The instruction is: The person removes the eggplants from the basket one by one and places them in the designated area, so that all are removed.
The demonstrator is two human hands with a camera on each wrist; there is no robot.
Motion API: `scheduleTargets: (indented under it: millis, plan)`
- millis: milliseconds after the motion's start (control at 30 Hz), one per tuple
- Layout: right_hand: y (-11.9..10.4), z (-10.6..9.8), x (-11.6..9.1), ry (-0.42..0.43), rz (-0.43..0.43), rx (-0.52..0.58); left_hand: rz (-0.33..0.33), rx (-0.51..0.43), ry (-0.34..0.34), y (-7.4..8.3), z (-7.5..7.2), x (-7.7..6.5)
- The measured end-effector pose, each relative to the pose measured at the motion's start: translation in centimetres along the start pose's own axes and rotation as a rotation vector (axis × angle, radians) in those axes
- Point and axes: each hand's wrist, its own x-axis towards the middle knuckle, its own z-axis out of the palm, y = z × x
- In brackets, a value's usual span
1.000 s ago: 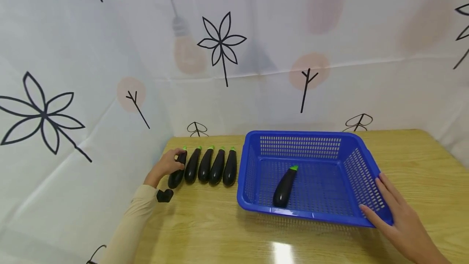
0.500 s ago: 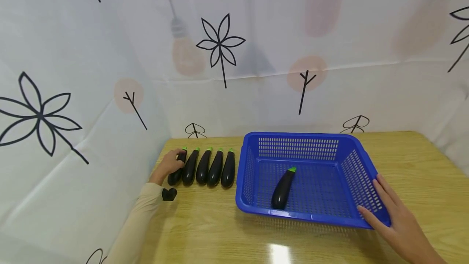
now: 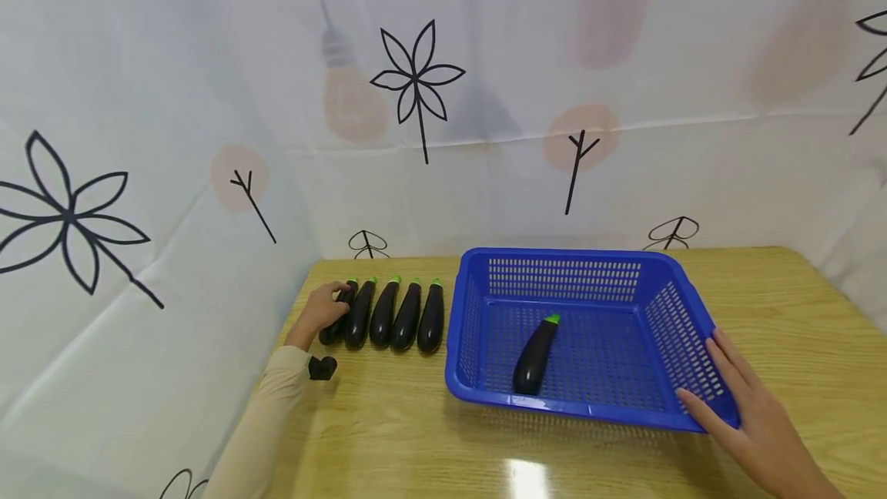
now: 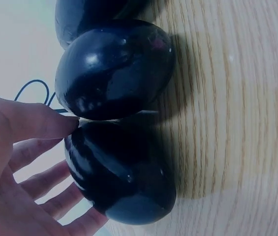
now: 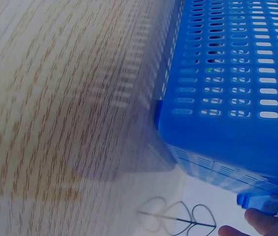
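At the left of the table several dark eggplants lie side by side, green stems pointing away. My left hand [image 3: 321,314] grips the leftmost eggplant [image 3: 334,332] from above. The left wrist view has the thumb at the seam between this eggplant [image 4: 124,172] and its neighbour [image 4: 114,73], with the other fingers around its far side. A blue basket [image 3: 554,404] with slotted walls stands right of the row, one eggplant [image 3: 535,358] inside it. My right hand [image 3: 755,422] holds the basket's near right corner, thumb over the rim and fingers along the right side.
The wooden table [image 3: 388,422] extends in front of the basket and to its right. Patterned white cloth [image 3: 499,199] hangs behind the table and along its left side. A black piece [image 3: 322,368] shows beside the left wrist.
The leftmost eggplant has shifted slightly right under my left hand, closer against its neighbour. My right hand and the basket stay in place; the head view has moved a little.
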Motion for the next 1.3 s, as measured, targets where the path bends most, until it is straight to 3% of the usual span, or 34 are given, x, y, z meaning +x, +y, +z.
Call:
scheduleTargets:
  millis: [333, 533, 867, 1300]
  plan:
    - [0.0, 0.0, 0.1, 0.001, -0.006, 0.003, 0.014, -0.037, 0.030, 1.2, -0.7, -0.6]
    - [0.1, 0.0, 0.1, 0.002, -0.005, 0.004, 0.016, -0.135, 0.042, 2.8, -1.3, -1.1]
    - [-0.1, -0.1, 0.1, -0.020, 0.022, -0.014, 0.035, -0.289, -0.030, 5.9, -1.9, -2.2]
    - [0.0, -0.1, 0.1, -0.033, 0.024, -0.019, 0.091, -0.348, -0.108, 9.5, -2.8, -4.0]
